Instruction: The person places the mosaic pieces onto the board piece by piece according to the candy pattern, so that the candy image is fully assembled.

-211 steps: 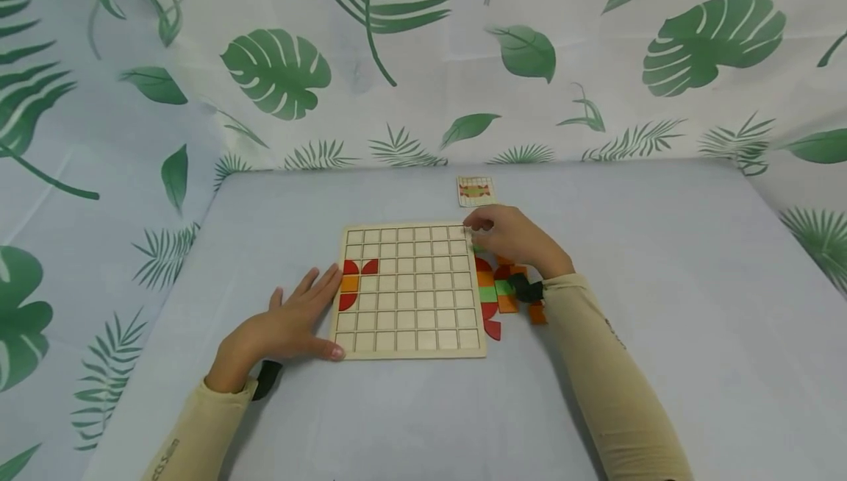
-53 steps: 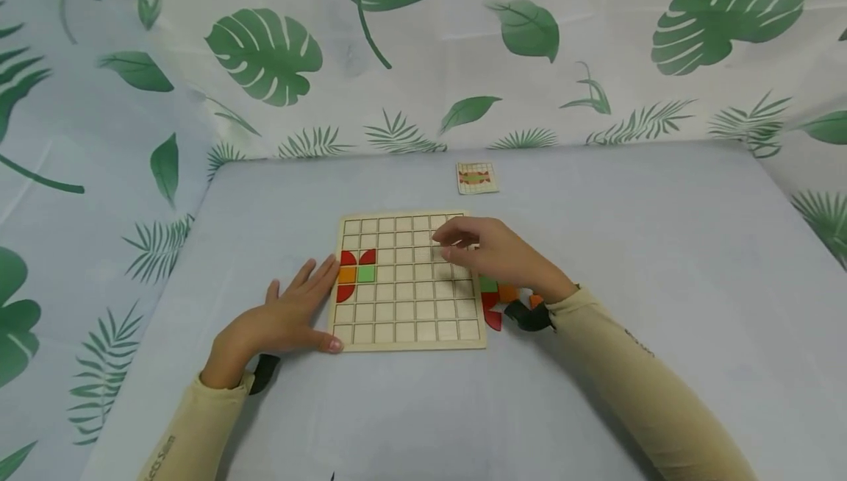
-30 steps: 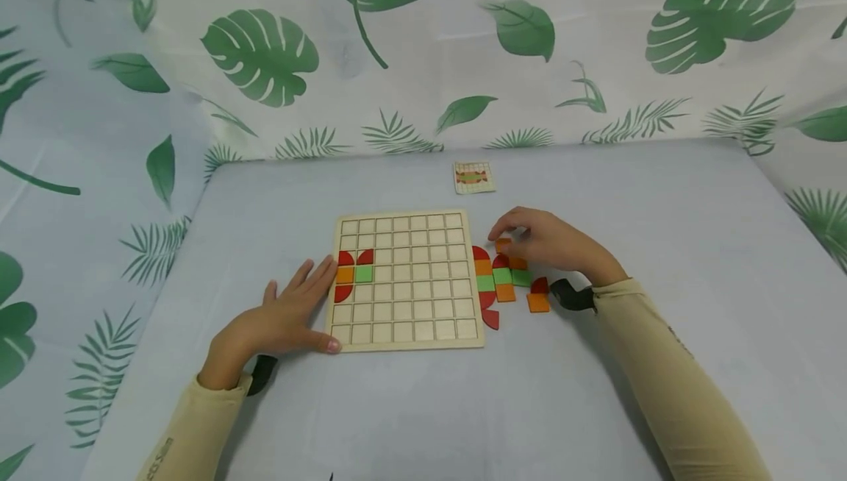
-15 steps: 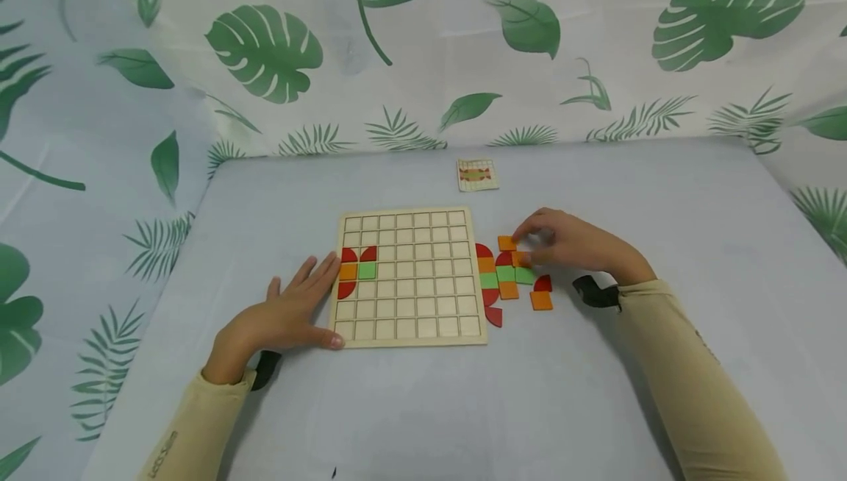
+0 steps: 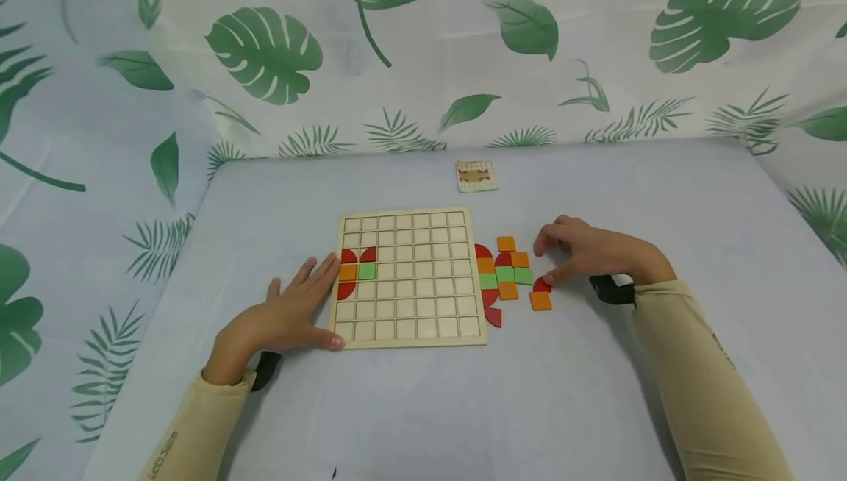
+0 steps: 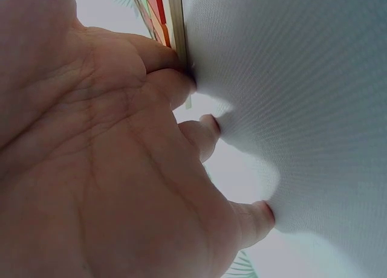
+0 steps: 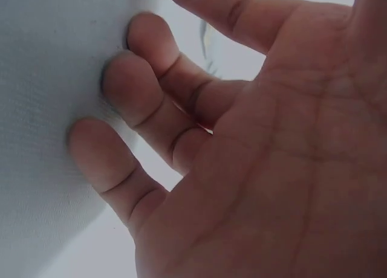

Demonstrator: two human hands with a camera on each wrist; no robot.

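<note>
My left hand (image 5: 284, 326) lies spread at the left edge of a wooden grid board (image 5: 423, 312), thumb by its near corner; in the left wrist view fingertips (image 6: 181, 87) meet the board's side and the cloth. On the board's left part sit red quarter-round tiles (image 5: 345, 290), an orange square (image 5: 347, 272) and a green square (image 5: 367, 271). My right hand (image 5: 589, 249) is over the table right of the board, its thumb at a red quarter-round tile (image 5: 541, 284). In the right wrist view its loosely bent fingers (image 7: 130, 87) touch the cloth, holding nothing visible.
Loose tiles lie along the board's right side: an orange square (image 5: 506, 244), green squares (image 5: 505, 274), a red quarter-round piece (image 5: 493, 316) and several others. Behind the board lies a small pattern card (image 5: 476, 176). A leaf-print cloth (image 5: 410, 47) hangs at the back.
A green square has joined the tiles on the board since the oldest frame. My right hand has moved from over the board to the loose tiles, then rightward to the red one. My left hand stays.
</note>
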